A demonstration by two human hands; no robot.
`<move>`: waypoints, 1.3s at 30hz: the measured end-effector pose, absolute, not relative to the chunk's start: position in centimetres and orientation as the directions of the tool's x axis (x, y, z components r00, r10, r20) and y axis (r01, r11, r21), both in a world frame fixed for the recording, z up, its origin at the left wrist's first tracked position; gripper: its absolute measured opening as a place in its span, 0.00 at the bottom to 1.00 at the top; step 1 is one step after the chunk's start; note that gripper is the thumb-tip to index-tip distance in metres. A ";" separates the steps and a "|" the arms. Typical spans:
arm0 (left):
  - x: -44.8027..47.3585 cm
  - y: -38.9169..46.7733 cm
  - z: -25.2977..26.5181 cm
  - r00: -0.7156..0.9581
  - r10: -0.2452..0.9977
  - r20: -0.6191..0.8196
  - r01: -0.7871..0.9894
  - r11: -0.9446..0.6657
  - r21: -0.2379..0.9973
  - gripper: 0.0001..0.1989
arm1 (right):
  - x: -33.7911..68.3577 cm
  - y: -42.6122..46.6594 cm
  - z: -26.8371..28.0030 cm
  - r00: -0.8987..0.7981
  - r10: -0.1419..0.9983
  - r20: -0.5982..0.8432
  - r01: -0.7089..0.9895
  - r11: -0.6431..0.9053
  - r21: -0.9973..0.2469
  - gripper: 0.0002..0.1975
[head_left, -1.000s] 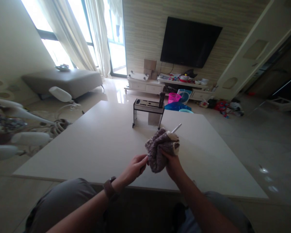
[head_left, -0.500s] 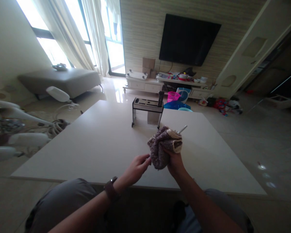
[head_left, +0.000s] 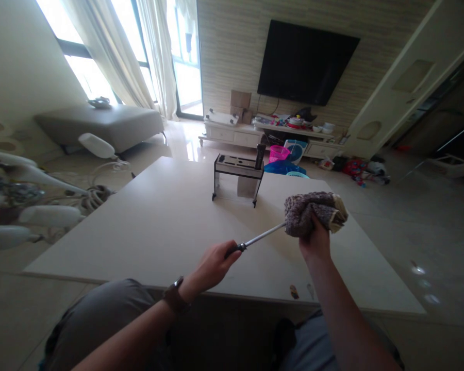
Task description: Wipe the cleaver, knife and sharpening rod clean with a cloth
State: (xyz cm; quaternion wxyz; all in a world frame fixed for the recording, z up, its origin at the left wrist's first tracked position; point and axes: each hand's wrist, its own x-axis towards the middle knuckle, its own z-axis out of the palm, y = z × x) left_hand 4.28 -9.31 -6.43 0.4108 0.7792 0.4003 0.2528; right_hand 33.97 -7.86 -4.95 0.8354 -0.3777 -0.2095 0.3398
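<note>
- A wide, flat, white table (head_left: 112,237) spreads out under the two hands.
- A dark watch (head_left: 175,296) with a brown strap sits on the left wrist.
- The left hand (head_left: 215,265) has its fingers curled around a short black handle (head_left: 234,250), probably because that part is easy to grip.
- A tall grey and black rack (head_left: 235,171) with slots on top stands upright on little feet on the table. A dark grip (head_left: 260,154) pokes up at its right end. The slots seem made to keep long things standing.
- A thin, straight, silver metal rod (head_left: 265,234) comes out of the handle and slants up to a fluffy purple-brown cloth (head_left: 305,214) with cream edges. I cannot see the rod's tip.
- The cloth is held up over the table's right side, bunched, maybe so it can hug the rod.
- The right hand (head_left: 316,242) squeezes the cloth from below, thumb in front; its other fingers are hidden.
</note>
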 end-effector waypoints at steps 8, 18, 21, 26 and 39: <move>4.7 -9.2 -7.1 0.440 0.883 0.166 0.377 -0.349 0.858 0.11 | 27.6 -9.8 -5.9 0.525 0.848 -0.075 -0.508 0.241 -0.827 0.26; 5.3 -9.8 -7.8 0.519 0.826 0.219 0.219 -0.376 0.900 0.12 | 21.7 -11.7 -9.2 0.454 0.884 -0.113 -0.461 0.125 -0.878 0.41; 5.4 -9.9 -7.5 0.525 0.825 0.208 0.224 -0.370 0.902 0.12 | 22.0 -11.5 -8.4 0.482 0.867 -0.128 -0.491 0.146 -0.859 0.40; 5.6 -9.9 -7.2 0.510 0.844 0.167 0.311 -0.362 0.879 0.05 | 23.3 -10.7 -7.1 0.514 0.850 -0.112 -0.506 0.195 -0.840 0.36; 5.1 -10.1 -6.3 0.508 0.855 0.106 0.485 -0.385 0.785 0.06 | 32.2 -7.9 -6.0 0.603 0.798 0.006 -0.465 0.358 -0.810 0.21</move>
